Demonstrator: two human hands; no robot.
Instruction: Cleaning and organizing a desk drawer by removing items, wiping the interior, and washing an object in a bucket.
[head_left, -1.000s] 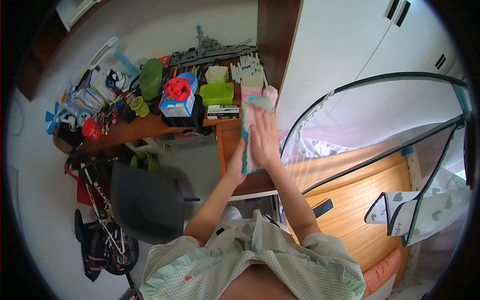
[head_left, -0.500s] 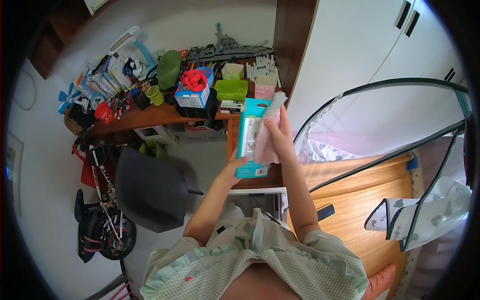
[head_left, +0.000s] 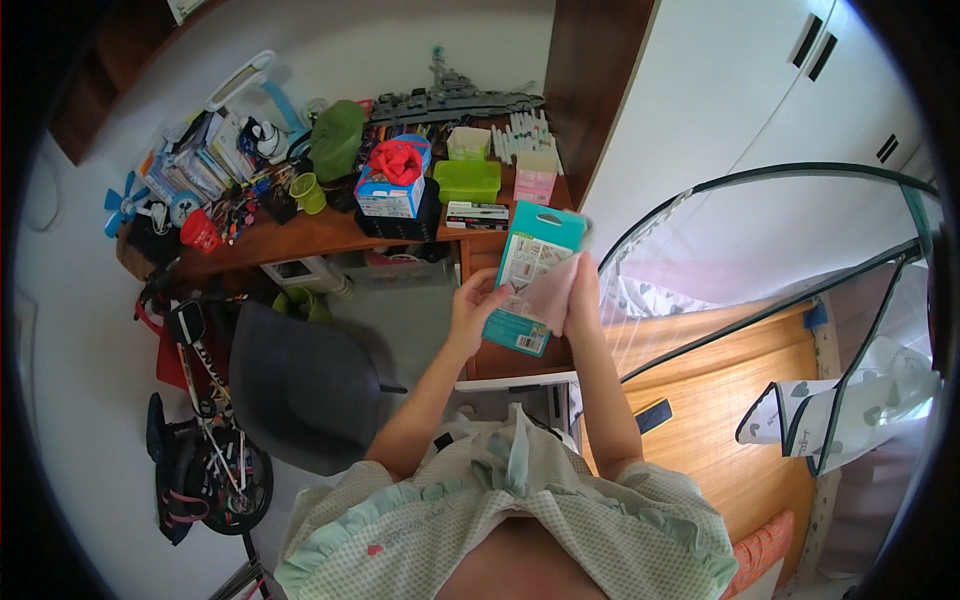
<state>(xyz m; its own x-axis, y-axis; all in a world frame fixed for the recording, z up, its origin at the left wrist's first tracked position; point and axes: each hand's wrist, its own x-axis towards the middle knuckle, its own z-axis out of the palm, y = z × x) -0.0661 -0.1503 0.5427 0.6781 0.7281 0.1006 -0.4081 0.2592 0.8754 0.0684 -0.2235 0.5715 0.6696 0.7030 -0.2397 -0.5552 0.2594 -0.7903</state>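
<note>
In front of me, above an open drawer, is a flat teal package with a hang hole and a printed white panel. My left hand grips its lower left edge, thumb on the front. A pale pink cloth lies across the package's lower right part. My right hand is closed on the cloth and presses it to the package's right edge; some of its fingers are hidden behind.
The desk holds a lime-green box, a blue-and-white box, books and a model warship. A dark chair stands left. At right, a phone lies on a wooden surface beside a net frame.
The package has tilted, its top leaning right. My right hand and the cloth have moved lower, from along the package's upper right side to across its lower right part.
</note>
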